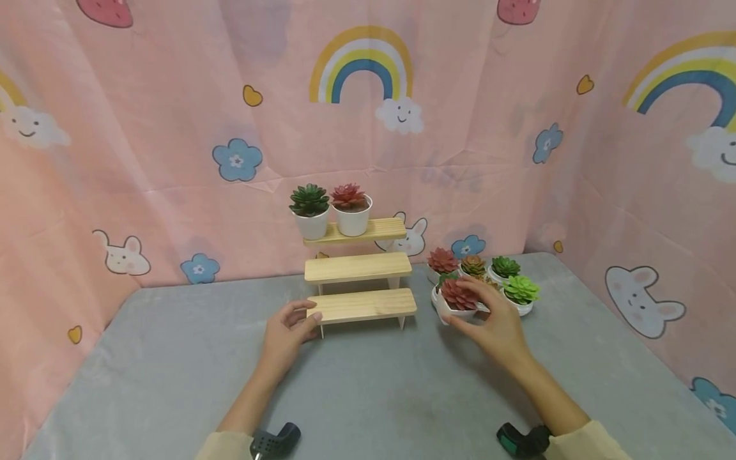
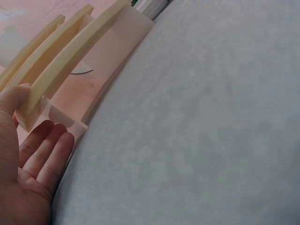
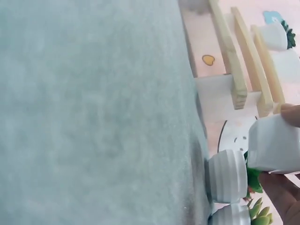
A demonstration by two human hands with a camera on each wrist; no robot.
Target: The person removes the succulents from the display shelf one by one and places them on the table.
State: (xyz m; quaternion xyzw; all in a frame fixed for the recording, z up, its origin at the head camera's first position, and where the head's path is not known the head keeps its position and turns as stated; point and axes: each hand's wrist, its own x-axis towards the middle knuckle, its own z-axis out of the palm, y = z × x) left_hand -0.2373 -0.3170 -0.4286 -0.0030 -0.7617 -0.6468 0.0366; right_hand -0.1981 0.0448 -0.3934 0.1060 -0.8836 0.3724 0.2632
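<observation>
My right hand [image 1: 499, 322] holds a white pot with a red artificial succulent [image 1: 458, 294] between thumb and fingers, raised in front of the other pots. In the right wrist view, the gripped white pot [image 3: 274, 143] hangs above the table, its plant mostly out of sight. My left hand [image 1: 289, 329] grips the left end of a three-tier wooden shelf [image 1: 362, 305] at its lowest board. In the left wrist view, the thumb lies on the board's edge [image 2: 29, 110], with several fingers below. On the top tier stand a dark green succulent [image 1: 310, 211] and a red succulent [image 1: 352, 209].
Right of the shelf, several potted succulents cluster on the grey tabletop [image 1: 402, 390], among them a red one [image 1: 443, 260], a dark green one [image 1: 506, 267] and a bright green one [image 1: 521, 291]. A pink printed curtain [image 1: 172, 128] hangs behind and at the sides.
</observation>
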